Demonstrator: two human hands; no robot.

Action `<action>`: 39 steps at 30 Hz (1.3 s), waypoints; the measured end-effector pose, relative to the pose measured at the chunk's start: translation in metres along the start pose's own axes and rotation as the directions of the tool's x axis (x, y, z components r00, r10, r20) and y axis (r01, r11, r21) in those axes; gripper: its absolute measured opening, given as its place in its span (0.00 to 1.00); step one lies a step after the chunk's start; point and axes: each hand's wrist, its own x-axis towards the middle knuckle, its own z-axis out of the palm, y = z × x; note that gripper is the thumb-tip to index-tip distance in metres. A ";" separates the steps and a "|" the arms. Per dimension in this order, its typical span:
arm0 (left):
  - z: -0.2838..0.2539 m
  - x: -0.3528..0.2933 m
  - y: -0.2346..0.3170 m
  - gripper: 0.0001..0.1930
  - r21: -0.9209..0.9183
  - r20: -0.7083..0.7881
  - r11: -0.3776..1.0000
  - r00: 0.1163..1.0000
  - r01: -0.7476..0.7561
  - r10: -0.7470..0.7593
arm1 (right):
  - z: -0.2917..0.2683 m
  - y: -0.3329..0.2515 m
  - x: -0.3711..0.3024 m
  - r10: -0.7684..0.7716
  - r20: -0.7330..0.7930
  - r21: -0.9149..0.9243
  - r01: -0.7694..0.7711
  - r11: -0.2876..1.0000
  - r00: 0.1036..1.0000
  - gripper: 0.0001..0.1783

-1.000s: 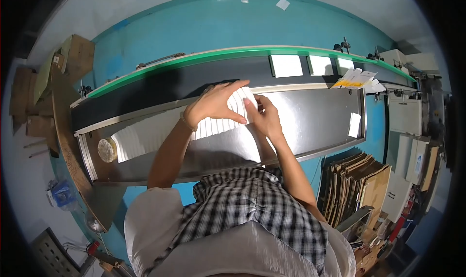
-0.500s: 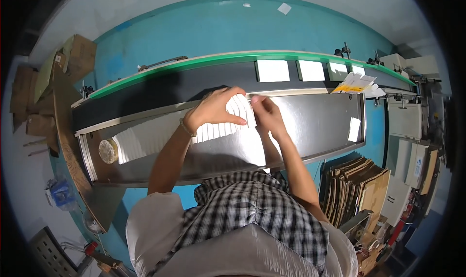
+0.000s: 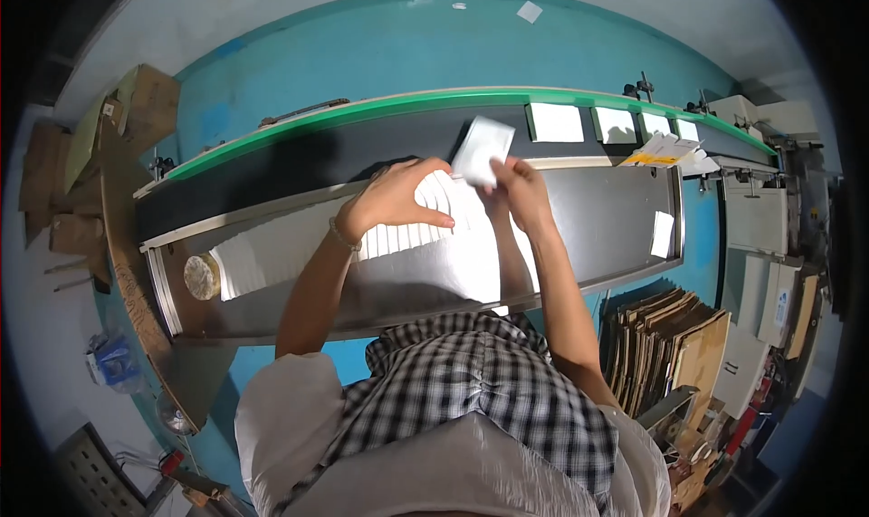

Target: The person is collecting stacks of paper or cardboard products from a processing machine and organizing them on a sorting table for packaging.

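- The right hand (image 3: pixel 523 191) is closed on a flat, white, rectangular packet (image 3: pixel 484 150), pinching its near right corner between thumb and fingers.
- That packet is held tilted, above the border between the silver metal surface (image 3: pixel 597 218) with its raised rim and the long black belt (image 3: pixel 272 177) with a green edge. Its face is slightly blurred.
- The left hand (image 3: pixel 398 196) has its grip spread in a wide C around the right end of a long row of thin white upright pieces (image 3: pixel 262 259); whether it presses on them, I cannot tell.
- The packet looks light and thin, probably paper or card, fairly stiff, with a smooth face that might slip. An edge or corner seems the best hold; a hard squeeze could crease it.
- The row appears loosely stacked and likely to fan or topple, so a broad hold across both sides suits it.
- A short, pale, round cylinder (image 3: pixel 201 277) stands at the row's left end, while similar white rectangles (image 3: pixel 556 123) lie spaced along the belt.
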 end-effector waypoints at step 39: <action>-0.001 -0.017 -0.013 0.39 0.101 -0.019 0.987 0.992 0.125 -0.123 | 0.038 0.008 -0.009 -0.071 -0.051 0.077 0.075 0.994 0.996 0.18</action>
